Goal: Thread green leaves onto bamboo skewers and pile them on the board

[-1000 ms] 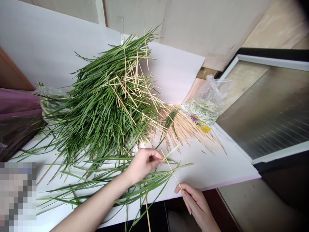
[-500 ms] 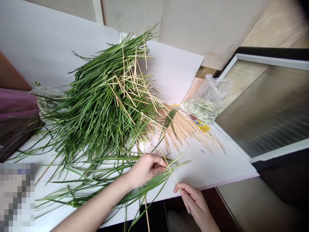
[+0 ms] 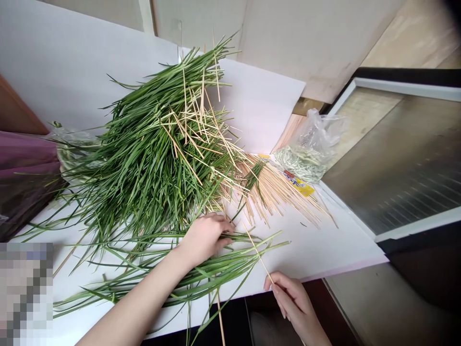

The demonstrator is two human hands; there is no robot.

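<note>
Left hand (image 3: pixel 204 239) closed on green blades (image 3: pixel 151 163) | right hand (image 3: pixel 291 302) pinching skewer (image 3: pixel 260 257) | loose skewers (image 3: pixel 273 192) on bench (image 3: pixel 317 245)

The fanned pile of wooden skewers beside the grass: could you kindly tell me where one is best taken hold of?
Probably by a free tip at the right edge of the wooden skewers, coming from the near right with the right hand. The tips fan apart there on the white board, while the other ends run under the grass and could snag.
</note>
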